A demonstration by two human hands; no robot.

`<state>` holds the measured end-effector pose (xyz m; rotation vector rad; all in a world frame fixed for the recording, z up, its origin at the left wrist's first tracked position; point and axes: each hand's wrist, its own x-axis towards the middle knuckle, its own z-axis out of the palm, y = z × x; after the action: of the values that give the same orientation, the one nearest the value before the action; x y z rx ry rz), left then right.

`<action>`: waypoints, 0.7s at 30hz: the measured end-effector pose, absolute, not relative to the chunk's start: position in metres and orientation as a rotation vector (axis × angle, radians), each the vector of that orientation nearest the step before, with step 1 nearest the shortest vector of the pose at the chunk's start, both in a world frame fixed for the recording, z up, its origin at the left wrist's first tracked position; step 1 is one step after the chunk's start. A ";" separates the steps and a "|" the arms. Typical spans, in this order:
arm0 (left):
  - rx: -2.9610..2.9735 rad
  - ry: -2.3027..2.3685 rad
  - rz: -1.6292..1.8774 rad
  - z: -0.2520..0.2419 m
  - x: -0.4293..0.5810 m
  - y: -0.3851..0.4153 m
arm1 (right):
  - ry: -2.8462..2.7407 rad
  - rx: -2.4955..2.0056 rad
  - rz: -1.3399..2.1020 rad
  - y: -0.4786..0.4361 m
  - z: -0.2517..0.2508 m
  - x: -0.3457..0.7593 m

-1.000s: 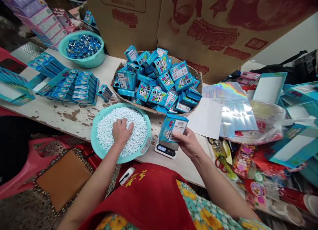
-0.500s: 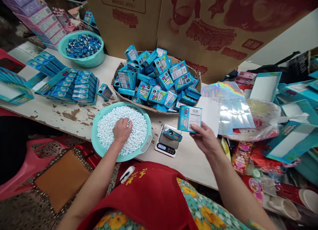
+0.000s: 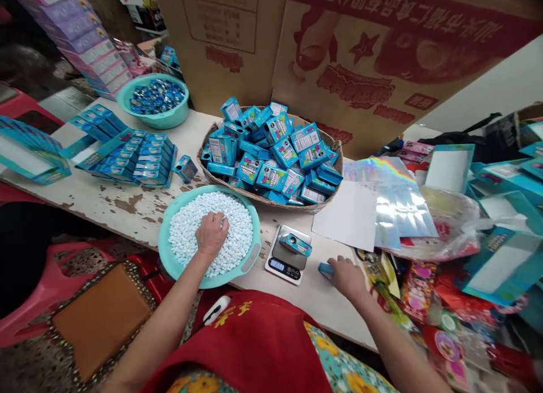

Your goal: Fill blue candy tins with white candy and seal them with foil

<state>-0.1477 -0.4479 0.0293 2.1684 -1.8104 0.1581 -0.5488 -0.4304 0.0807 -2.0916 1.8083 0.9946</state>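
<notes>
My left hand (image 3: pixel 211 234) rests in a turquoise basin (image 3: pixel 166 256) of small white candies (image 3: pixel 237 226), its fingers curled round some of them. How many it holds is hidden. Low over the table at the right, my right hand (image 3: pixel 348 276) grips a small blue box (image 3: pixel 326 270), mostly covered by the fingers. Between the hands stands a digital scale (image 3: pixel 285 271) with another blue box (image 3: pixel 296 245) lying on its plate. Behind it, a cut-down cardboard tray (image 3: pixel 271 205) is heaped with blue candy boxes (image 3: pixel 271 177).
At the back left is a turquoise bowl (image 3: pixel 173 117) of blue foil pieces. Filled display cartons (image 3: pixel 153 161) line the left side. A large cardboard carton (image 3: pixel 263 82) blocks the back. Shiny sheets (image 3: pixel 399 212) and cluttered packaging (image 3: pixel 492 263) lie at the right.
My right hand has lowered the blue box from beside the cardboard tray to the table right of the scale, turning it. My left hand stays in the candies. The view has shifted slightly.
</notes>
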 end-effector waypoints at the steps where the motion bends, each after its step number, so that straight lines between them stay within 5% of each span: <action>1: 2.169 -1.808 0.151 0.032 -0.148 -0.446 | 1.812 -2.109 0.973 -0.428 0.079 -0.550; 15: 1.985 -1.804 0.210 0.083 -0.151 -0.437 | 1.557 -2.061 -0.475 -0.457 0.056 -0.481; 21: 1.490 -2.026 -0.433 0.145 -0.186 -0.442 | 1.077 -2.294 -0.838 -0.482 0.128 -0.414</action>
<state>-0.1855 -0.4416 0.1455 1.4903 -2.0261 -0.4329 -0.4142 -0.4818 0.1284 -2.2935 1.0767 -0.8375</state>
